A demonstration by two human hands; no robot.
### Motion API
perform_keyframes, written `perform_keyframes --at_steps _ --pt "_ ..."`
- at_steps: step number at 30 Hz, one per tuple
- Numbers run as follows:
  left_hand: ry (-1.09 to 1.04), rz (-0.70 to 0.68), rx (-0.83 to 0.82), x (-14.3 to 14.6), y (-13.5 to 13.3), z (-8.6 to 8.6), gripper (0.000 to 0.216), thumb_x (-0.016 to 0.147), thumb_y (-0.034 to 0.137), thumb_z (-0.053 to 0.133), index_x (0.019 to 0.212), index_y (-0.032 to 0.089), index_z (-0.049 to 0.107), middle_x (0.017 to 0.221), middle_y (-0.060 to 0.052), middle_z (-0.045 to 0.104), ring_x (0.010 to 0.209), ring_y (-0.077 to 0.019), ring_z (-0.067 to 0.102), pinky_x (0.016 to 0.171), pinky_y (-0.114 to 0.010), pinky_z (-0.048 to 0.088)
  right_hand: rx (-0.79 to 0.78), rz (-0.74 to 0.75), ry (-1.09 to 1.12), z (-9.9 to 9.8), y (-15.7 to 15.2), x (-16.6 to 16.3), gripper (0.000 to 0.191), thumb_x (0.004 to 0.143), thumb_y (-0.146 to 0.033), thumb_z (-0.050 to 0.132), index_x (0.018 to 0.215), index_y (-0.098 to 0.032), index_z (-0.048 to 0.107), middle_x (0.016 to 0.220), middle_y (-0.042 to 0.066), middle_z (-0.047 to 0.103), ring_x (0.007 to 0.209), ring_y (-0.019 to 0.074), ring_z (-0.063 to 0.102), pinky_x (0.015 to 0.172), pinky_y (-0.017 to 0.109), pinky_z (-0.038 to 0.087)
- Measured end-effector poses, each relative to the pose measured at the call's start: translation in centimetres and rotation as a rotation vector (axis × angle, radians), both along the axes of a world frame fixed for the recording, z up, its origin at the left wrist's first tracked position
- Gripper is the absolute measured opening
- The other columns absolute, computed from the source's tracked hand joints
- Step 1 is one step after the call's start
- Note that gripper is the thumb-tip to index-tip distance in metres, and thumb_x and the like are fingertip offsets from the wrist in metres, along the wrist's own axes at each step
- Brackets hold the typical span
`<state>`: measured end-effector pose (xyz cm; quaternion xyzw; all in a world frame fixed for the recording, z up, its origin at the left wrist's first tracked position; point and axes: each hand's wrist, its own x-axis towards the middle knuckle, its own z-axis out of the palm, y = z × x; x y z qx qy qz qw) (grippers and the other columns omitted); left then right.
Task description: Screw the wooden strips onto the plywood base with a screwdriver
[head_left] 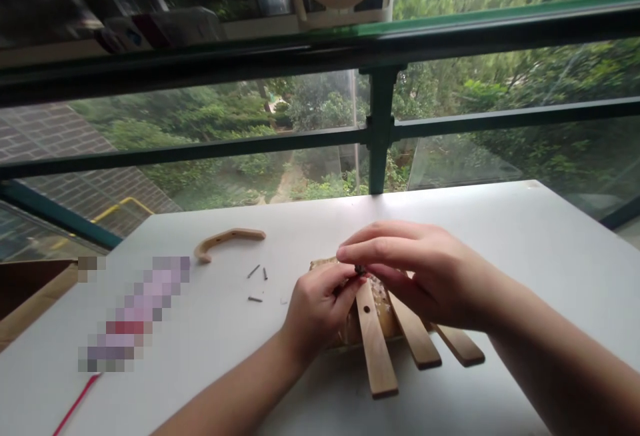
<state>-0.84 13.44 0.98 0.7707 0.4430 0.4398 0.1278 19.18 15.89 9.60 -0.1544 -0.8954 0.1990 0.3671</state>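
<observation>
From where I stand, a dark green railing (381, 133) backs the white table (480, 229). On its left lies a blurred-out lilac packet (159, 299); nearer the middle sits a shiny brown-wrapped block (386, 313), mostly under the hands. The right hand (425, 259) arches over it, fingers apart from the thumb; the left hand (320, 299) has thumb and forefinger nearly together. Beneath them, 3 wooden strips (379, 359) rest on the block, their ends overhanging its near edge; the leftmost has 1 visible hole. Off to the left lie 1 curved wooden piece (230, 236) and 3 loose screws (255, 299). Smallest is a dark metal piece (359, 269) at the fingertips; I cannot tell which hand grips it. I'd keep the leftmost strip flat, brace both wrists, and work that piece straight with light fingertip pressure, lest the overhanging end tip.
</observation>
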Motion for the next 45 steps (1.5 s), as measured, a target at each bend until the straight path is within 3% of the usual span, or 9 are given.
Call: perform_keyframes --at_steps 11,18,24,28,30,36,45 --pt "0.072 0.027 0.033 0.09 -0.11 0.04 0.014 0.087 0.021 0.058 0.076 0.017 0.065 0.068 -0.002 0.065 0.064 -0.0141 0.061 0.061 -0.025 0.048 0.090 -0.138 0.056 -0.61 0.08 -0.79 0.024 0.091 -0.015 0.058 0.113 -0.017 0.066 0.088 0.004 0.060 0.075 0.0102 0.055 0.066 0.023 0.047" --pt "0.019 0.081 -0.033 0.04 -0.28 -0.24 0.012 0.088 0.026 0.064 0.092 0.018 0.071 0.072 0.001 0.071 0.054 -0.0089 0.057 0.057 -0.021 0.047 0.144 -0.201 0.046 -0.45 0.34 -0.58 0.022 0.089 -0.017 0.063 0.110 -0.017 0.067 0.089 0.003 0.060 0.075 0.0104 0.054 0.067 0.025 0.045" --pt "0.014 0.087 -0.048 0.20 -0.22 0.01 0.015 0.090 0.026 0.061 0.094 0.019 0.074 0.083 -0.002 0.076 0.071 -0.0131 0.068 0.069 -0.022 0.053 0.143 -0.184 0.034 -0.21 0.44 -0.61 0.022 0.090 -0.025 0.064 0.109 -0.016 0.064 0.096 0.005 0.066 0.084 0.0138 0.061 0.076 0.028 0.051" --pt "-0.006 0.060 -0.063 0.18 -0.15 0.10 0.016 0.090 0.027 0.062 0.095 0.018 0.075 0.084 -0.003 0.076 0.071 -0.0137 0.068 0.069 -0.023 0.054 0.116 -0.075 -0.013 -0.01 0.61 -0.11 0.040 0.092 -0.010 0.050 0.130 -0.017 0.055 0.120 0.006 0.066 0.105 0.0146 0.063 0.090 0.029 0.052" --pt "-0.004 0.058 -0.060 0.15 -0.12 0.04 0.015 0.090 0.027 0.063 0.093 0.018 0.075 0.079 -0.002 0.075 0.066 -0.0127 0.067 0.065 -0.022 0.053 0.104 -0.033 -0.011 -0.04 0.70 0.04 0.046 0.088 -0.002 0.047 0.131 -0.019 0.055 0.125 0.004 0.065 0.109 0.0128 0.062 0.093 0.027 0.051" --pt "0.026 0.060 -0.034 0.11 -0.10 -0.11 0.014 0.089 0.024 0.063 0.095 0.019 0.074 0.078 -0.001 0.074 0.065 -0.0118 0.065 0.064 -0.022 0.052 0.156 -0.130 0.010 -0.27 0.75 -0.38 0.024 0.089 -0.010 0.058 0.111 -0.013 0.067 0.105 0.004 0.073 0.094 0.0137 0.068 0.083 0.025 0.053" --pt "0.033 0.050 -0.032 0.22 -0.12 0.05 0.015 0.088 0.027 0.064 0.095 0.017 0.074 0.079 -0.001 0.075 0.059 -0.0092 0.063 0.060 -0.020 0.051 0.188 -0.213 0.076 -0.38 0.80 -0.60 0.025 0.086 -0.011 0.064 0.110 -0.012 0.069 0.101 0.003 0.074 0.088 0.0127 0.069 0.077 0.023 0.053"
